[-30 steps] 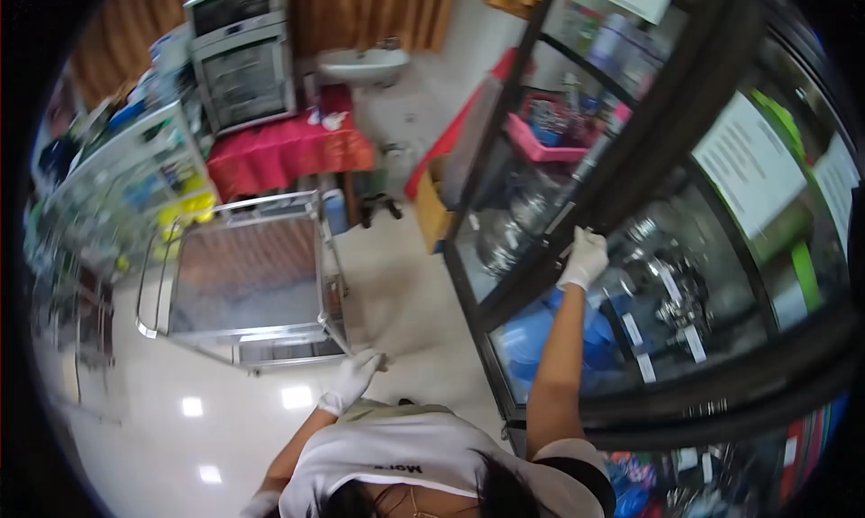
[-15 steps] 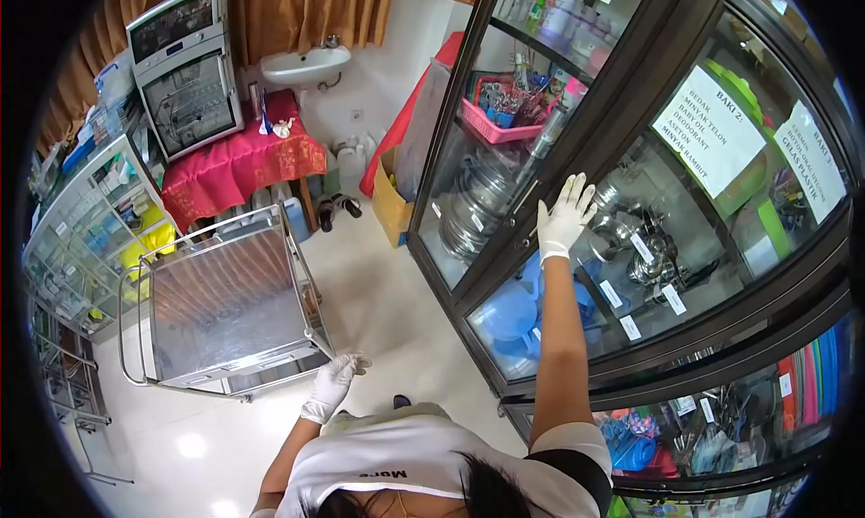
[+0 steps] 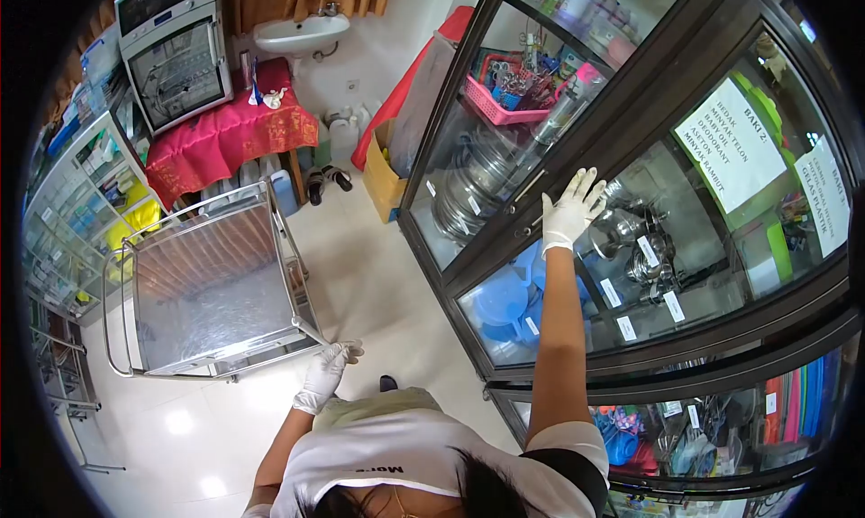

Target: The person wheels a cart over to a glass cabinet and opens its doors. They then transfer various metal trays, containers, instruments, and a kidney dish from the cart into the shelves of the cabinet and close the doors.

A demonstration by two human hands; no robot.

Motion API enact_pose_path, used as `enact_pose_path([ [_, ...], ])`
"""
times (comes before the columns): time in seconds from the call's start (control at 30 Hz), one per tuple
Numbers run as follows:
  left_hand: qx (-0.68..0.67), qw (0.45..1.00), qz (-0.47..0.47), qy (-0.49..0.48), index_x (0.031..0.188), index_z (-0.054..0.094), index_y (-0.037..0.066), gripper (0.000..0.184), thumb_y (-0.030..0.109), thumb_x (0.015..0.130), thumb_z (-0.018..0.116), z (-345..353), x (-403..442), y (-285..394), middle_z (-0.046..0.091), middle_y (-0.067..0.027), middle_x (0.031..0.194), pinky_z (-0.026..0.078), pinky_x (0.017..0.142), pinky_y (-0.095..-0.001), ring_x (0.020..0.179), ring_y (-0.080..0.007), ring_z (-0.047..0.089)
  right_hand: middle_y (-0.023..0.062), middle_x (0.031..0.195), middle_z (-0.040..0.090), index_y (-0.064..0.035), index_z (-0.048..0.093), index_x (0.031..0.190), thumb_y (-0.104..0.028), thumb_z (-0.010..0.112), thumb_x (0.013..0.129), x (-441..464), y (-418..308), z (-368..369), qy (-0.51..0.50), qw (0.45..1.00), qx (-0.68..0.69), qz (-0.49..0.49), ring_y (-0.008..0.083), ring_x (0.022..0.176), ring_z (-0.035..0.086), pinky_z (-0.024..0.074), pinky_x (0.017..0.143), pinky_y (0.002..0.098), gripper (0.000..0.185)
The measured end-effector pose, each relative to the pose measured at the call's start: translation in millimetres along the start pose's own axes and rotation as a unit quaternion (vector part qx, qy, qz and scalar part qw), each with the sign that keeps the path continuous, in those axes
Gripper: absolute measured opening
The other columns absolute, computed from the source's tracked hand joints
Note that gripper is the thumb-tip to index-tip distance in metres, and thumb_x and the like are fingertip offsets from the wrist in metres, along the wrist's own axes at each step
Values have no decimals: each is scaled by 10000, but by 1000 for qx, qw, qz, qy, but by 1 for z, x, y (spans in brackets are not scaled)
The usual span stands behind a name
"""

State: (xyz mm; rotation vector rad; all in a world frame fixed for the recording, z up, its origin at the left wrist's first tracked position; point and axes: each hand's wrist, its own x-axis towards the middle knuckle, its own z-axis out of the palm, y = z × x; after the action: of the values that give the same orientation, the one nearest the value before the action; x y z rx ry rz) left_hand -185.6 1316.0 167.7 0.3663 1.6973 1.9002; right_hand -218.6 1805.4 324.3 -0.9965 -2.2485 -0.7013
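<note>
My right hand (image 3: 574, 213), in a white glove, reaches to the dark-framed glass cabinet door (image 3: 644, 162). Its fingers are spread over the frame and glass, beside the door handle (image 3: 527, 230). Whether the palm presses on the door cannot be made out. Behind the glass near this hand are metal vessels (image 3: 644, 248) and blue plastic basins (image 3: 505, 302). My left hand (image 3: 326, 374), gloved too, hangs low in front of my body near the corner of a steel trolley (image 3: 216, 311). Its fingers are curled together, with nothing visible in them.
A sink (image 3: 302, 35) is on the back wall. A sterilizer-like cabinet (image 3: 176, 68) stands by a red-covered table (image 3: 234, 140). Sandals (image 3: 329, 183) and a cardboard box (image 3: 386, 189) are on the floor. A pink basket (image 3: 505, 104) sits on a cabinet shelf.
The view has shifted slightly, moving the trolley and sink leftward in the picture. My right hand stays by the cabinet door, its fingers a little more bent. My left hand remains low near the trolley.
</note>
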Motion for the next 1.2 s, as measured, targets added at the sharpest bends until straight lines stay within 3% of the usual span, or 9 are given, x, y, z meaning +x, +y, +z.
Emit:
enact_pose_path([
  [0.2, -18, 1000, 11, -14, 1035, 634, -12, 229, 120, 939, 474, 20, 27, 10, 665, -85, 902, 492, 759, -252, 802, -166, 617, 121, 1530, 68, -54, 187, 1445, -473, 680, 703, 3, 3, 12, 0, 1000, -21, 3, 387, 1383, 102, 179, 1063, 534, 984],
  [0.5, 266, 957, 82, -82, 1091, 608, -10, 236, 93, 904, 507, 80, 123, 53, 655, -82, 999, 481, 768, -262, 839, -176, 610, 114, 1533, 52, -50, 190, 1444, -449, 674, 714, 3, 8, 18, 3, 999, 36, -11, 389, 1388, 87, 190, 1057, 548, 962],
  [0.57, 289, 919, 252, -94, 1142, 605, 49, 294, 73, 855, 544, 108, 151, 75, 657, -103, 1049, 483, 792, -306, 891, -233, 630, 114, 1531, 71, -47, 204, 1439, -418, 669, 726, 3, 9, 15, 12, 998, 66, -4, 383, 1388, 99, 192, 1057, 548, 929],
  [0.73, 309, 809, 478, -144, 1293, 461, 20, 496, -8, 801, 521, 186, 208, 167, 485, -130, 1323, 400, 984, -312, 1203, -270, 477, 116, 1515, 160, -37, 268, 1415, -285, 641, 769, -3, 17, 3, 45, 978, 201, -6, 361, 1385, 148, 198, 1062, 538, 785],
  [0.83, 347, 737, 556, -162, 1335, 407, 15, 561, -13, 783, 500, 225, 241, 213, 388, -130, 1406, 319, 1051, -345, 1285, -300, 380, 121, 1489, 250, -25, 338, 1381, -165, 603, 792, -7, 23, -2, 86, 943, 320, -11, 344, 1381, 190, 203, 1072, 511, 661],
  [1.0, 472, 596, 628, -165, 1409, 289, 49, 660, 170, 809, 537, 292, 295, 236, 281, -120, 1472, 153, 1126, -438, 1367, -276, 250, 127, 1253, 540, 0, 531, 1207, -6, 553, 778, -59, 16, 4, 240, 864, 442, 37, 314, 1179, 474, 304, 1035, 393, 429],
  [1.1, 458, 590, 636, -195, 1420, 269, 70, 702, 181, 789, 557, 311, 331, 223, 269, -107, 1480, 130, 1127, -467, 1375, -257, 235, 115, 965, 649, -6, 629, 982, -12, 533, 822, -107, -7, 40, 90, 796, 590, 104, 216, 832, 606, 468, 784, 297, 187],
  [1.17, 447, 587, 637, -225, 1432, 250, 92, 746, 193, 769, 577, 320, 349, 212, 257, -93, 1488, 108, 1129, -495, 1382, -238, 220, 121, 919, 652, -1, 627, 979, -59, 507, 887, -135, -14, 74, -267, 575, 682, 365, 196, 770, 616, 480, 699, 255, 162],
  [1.2, 445, 591, 633, -228, 1432, 250, 92, 746, 193, 769, 577, 323, 356, 211, 257, -93, 1488, 108, 1129, -495, 1382, -238, 220, 121, 919, 652, -1, 627, 979, -59, 507, 887, -135, -15, 88, -272, 575, 678, 369, 196, 770, 616, 480, 699, 255, 162],
])
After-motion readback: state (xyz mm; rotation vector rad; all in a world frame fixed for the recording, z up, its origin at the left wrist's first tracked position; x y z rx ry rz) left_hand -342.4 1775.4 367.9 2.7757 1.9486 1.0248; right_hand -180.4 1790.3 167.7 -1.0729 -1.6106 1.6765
